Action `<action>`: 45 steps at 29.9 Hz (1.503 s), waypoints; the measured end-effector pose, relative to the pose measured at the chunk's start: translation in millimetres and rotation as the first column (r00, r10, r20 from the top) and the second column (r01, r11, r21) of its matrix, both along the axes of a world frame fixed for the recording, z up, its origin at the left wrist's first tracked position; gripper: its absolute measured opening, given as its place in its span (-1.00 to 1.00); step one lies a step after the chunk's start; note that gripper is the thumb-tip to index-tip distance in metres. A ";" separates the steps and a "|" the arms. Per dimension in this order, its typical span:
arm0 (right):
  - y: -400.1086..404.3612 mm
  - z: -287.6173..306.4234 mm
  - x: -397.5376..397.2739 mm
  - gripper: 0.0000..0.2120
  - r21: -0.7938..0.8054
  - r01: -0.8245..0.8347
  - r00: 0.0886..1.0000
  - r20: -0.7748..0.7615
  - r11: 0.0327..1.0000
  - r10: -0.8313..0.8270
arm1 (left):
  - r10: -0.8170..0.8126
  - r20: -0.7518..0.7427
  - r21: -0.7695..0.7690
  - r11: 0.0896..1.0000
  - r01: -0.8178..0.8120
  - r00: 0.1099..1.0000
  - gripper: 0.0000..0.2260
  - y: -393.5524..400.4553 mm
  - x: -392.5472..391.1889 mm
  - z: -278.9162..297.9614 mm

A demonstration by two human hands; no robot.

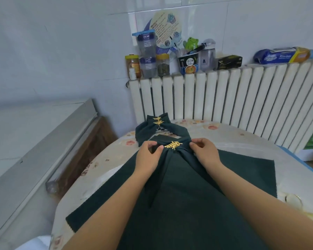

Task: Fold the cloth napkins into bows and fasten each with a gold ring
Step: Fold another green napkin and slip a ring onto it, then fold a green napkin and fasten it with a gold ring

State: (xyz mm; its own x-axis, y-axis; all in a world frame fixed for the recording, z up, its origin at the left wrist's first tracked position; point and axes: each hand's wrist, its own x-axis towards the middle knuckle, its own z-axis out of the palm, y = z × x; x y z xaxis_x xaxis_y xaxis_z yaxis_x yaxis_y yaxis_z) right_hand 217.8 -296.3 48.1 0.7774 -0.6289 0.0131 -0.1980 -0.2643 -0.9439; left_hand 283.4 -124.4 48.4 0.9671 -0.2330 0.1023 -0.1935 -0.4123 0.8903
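Observation:
A dark green napkin bow [172, 156] lies on the round table, cinched at its middle by a gold leaf ring [173, 145]. My left hand [148, 156] pinches the bow's left loop beside the ring. My right hand [204, 150] pinches the right loop. Under the bow lies a flat stack of dark green napkins [233, 174]. Farther back, a finished dark green bow [152, 127] carries two gold leaf rings [157, 120].
The round table [246, 139] has a pale floral cover and stands against a white radiator [224, 92]. Jars, a cup and boxes [163, 64] line the radiator's top. A grey cabinet [34, 141] runs along the left.

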 end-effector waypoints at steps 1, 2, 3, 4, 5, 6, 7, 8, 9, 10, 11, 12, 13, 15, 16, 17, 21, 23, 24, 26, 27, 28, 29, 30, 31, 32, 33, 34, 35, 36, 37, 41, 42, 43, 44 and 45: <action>-2.3 -0.2 11.7 -0.80 0.000 -0.029 1.000 0.005 1.000 0.029 | -0.014 0.002 0.015 1.000 0.014 1.000 -0.70 -3.2 13.7 -1.4; -5.8 -2.7 26.5 -0.74 0.004 -0.055 0.998 0.004 0.998 0.055 | -0.028 0.006 0.030 0.999 0.028 1.000 -0.66 -7.7 27.7 -3.9; -9.3 -2.9 42.4 -0.69 0.001 -0.078 0.997 0.002 0.997 0.078 | -0.042 0.016 0.044 0.998 0.042 0.999 -0.62 -12.4 45.3 -5.6; -9.7 -1.7 47.7 -0.65 -0.005 -0.099 0.995 -0.002 0.995 0.099 | -0.054 0.021 0.060 0.997 0.053 0.998 -0.58 -13.3 52.5 -4.6; -12.0 -0.6 59.7 -0.62 -0.007 -0.123 0.992 0.003 0.992 0.123 | -0.065 0.030 0.087 0.994 0.062 0.997 -0.55 -16.5 65.3 -4.0; -16.8 -1.9 78.2 -0.60 -0.008 -0.147 0.989 0.019 0.989 0.147 | -0.080 0.045 0.118 0.990 0.074 0.996 -0.51 -22.0 83.0 -5.2; -20.8 -1.5 93.6 -0.57 -0.017 -0.168 0.985 0.025 0.986 0.169 | -0.094 0.053 0.153 0.985 0.085 0.994 -0.49 -27.0 97.5 -5.0; -23.6 -1.9 106.3 -0.53 -0.019 -0.191 0.981 0.030 0.981 0.191 | -0.100 0.059 0.179 0.980 0.088 0.993 -0.47 -30.4 109.2 -4.2; -26.3 -3.4 122.6 -0.48 -0.022 -0.210 0.977 0.024 0.978 0.210 | -0.105 0.072 0.202 0.975 0.088 0.992 -0.46 -34.5 125.4 -4.4; -29.3 -6.8 138.8 -0.42 -0.030 -0.222 0.975 0.021 0.975 0.223 | -0.110 0.094 0.221 0.971 0.087 0.989 -0.45 -37.8 140.0 -5.1; -32.2 -9.8 154.8 -0.36 -0.046 -0.227 0.974 0.007 0.973 0.228 | -0.116 0.108 0.245 0.966 0.087 0.987 -0.43 -41.8 154.4 -6.1; -36.1 -17.0 172.6 -0.30 -0.065 -0.235 0.972 -0.002 0.970 0.235 | -0.128 0.120 0.274 0.957 0.091 0.984 -0.42 -46.3 169.8 -9.1; -37.4 -21.9 184.9 -0.24 -0.089 -0.241 0.971 -0.022 0.966 0.240 | -0.139 0.127 0.305 0.948 0.095 0.982 -0.40 -48.3 181.9 -11.9; -39.8 -32.4 204.3 -0.18 -0.156 -0.244 0.969 -0.079 0.957 0.234 | -0.171 0.159 0.390 0.916 0.097 0.972 -0.36 -49.8 202.4 -19.9; -42.7 -43.3 216.3 -0.18 -0.204 -0.242 0.967 -0.129 0.949 0.219 | -0.188 0.174 0.446 0.890 0.093 0.967 -0.34 -52.4 214.4 -29.7; -43.7 -50.9 223.3 -0.18 -0.261 -0.245 0.961 -0.191 0.934 0.199 | -0.201 0.181 0.498 0.863 0.086 0.963 -0.32 -53.6 222.8 -37.6; -46.6 -77.7 238.5 -0.24 -0.434 -0.295 0.930 -0.335 0.851 0.152 | -0.243 0.158 0.654 0.752 0.083 0.957 -0.33 -50.0 240.2 -66.3; -50.6 -84.4 242.1 -0.28 -0.497 -0.313 0.927 -0.344 0.810 0.147 | -0.255 0.167 0.695 0.715 0.070 0.953 -0.35 -47.1 246.7 -75.0; -53.1 -86.2 244.5 -0.30 -0.534 -0.320 0.927 -0.345 0.782 0.144 | -0.254 0.176 0.704 0.708 0.058 0.951 -0.37 -46.2 250.7 -77.6; -56.6 -86.0 247.7 -0.34 -0.595 -0.340 0.923 -0.361 0.729 0.135 | -0.259 0.175 0.722 0.690 0.055 0.950 -0.38 -47.1 257.1 -77.9; -56.9 -86.9 248.5 -0.35 -0.606 -0.349 0.918 -0.373 0.715 0.133 | -0.263 0.157 0.736 0.674 0.064 0.952 -0.38 -48.1 259.0 -78.3; -57.2 -87.3 249.3 -0.36 -0.612 -0.357 0.915 -0.380 0.705 0.133 | -0.265 0.140 0.750 0.657 0.073 0.954 -0.38 -49.5 259.6 -76.9; -55.9 -88.7 248.9 -0.36 -0.614 -0.366 0.912 -0.388 0.700 0.136 | -0.264 0.125 0.761 0.644 0.078 0.956 -0.37 -50.0 259.5 -76.7; -54.1 -89.0 247.3 -0.36 -0.620 -0.370 0.911 -0.389 0.692 0.139 | -0.260 0.117 0.767 0.637 0.079 0.958 -0.36 -50.6 257.2 -75.3; -53.1 -89.7 245.7 -0.36 -0.632 -0.371 0.912 -0.387 0.680 0.138 | -0.251 0.117 0.766 0.639 0.074 0.961 -0.36 -51.7 255.4 -74.3; -51.7 -89.7 241.9 -0.36 -0.649 -0.368 0.915 -0.381 0.666 0.134 | -0.238 0.126 0.758 0.649 0.061 0.963 -0.37 -51.2 250.2 -72.9; -50.9 -89.5 238.7 -0.36 -0.668 -0.357 0.921 -0.370 0.653 0.125 | -0.226 0.147 0.746 0.664 0.042 0.963 -0.38 -51.7 246.3 -72.2; -49.3 -87.1 233.1 -0.37 -0.686 -0.341 0.928 -0.356 0.642 0.113 | -0.216 0.169 0.733 0.680 0.024 0.962 -0.39 -50.4 239.5 -69.5; -47.1 -83.6 225.7 -0.38 -0.697 -0.331 0.932 -0.346 0.636 0.107 | -0.211 0.190 0.722 0.691 0.010 0.959 -0.41 -49.9 231.1 -66.9; -46.6 -83.1 223.3 -0.39 -0.703 -0.324 0.935 -0.338 0.633 0.103 | -0.217 0.209 0.720 0.694 0.000 0.954 -0.42 -51.7 226.5 -67.4; -43.1 -79.3 213.1 -0.40 -0.705 -0.325 0.935 -0.339 0.630 0.104 | -0.225 0.226 0.716 0.698 -0.005 0.948 -0.43 -50.5 214.4 -65.0; -29.1 -69.1 178.4 -0.43 -0.720 -0.356 0.928 -0.346 0.595 0.136 | -0.292 0.247 0.709 0.704 0.033 0.924 -0.47 -48.3 169.4 -60.2; -24.6 -65.9 164.7 -0.44 -0.725 -0.365 0.926 -0.350 0.584 0.144 | -0.304 0.238 0.706 0.706 0.051 0.923 -0.49 -45.2 153.7 -57.7; -21.3 -63.4 154.0 -0.44 -0.730 -0.375 0.923 -0.354 0.572 0.153 | -0.314 0.230 0.696 0.715 0.070 0.921 -0.50 -43.2 142.1 -56.2; -14.4 -60.0 133.1 -0.44 -0.735 -0.387 0.918 -0.365 0.557 0.156 | -0.323 0.211 0.693 0.715 0.092 0.923 -0.52 -36.9 120.5 -52.7; -10.1 -58.3 119.1 -0.44 -0.737 -0.389 0.918 -0.362 0.553 0.163 | -0.325 0.198 0.680 0.725 0.109 0.925 -0.53 -33.1 106.4 -51.4</action>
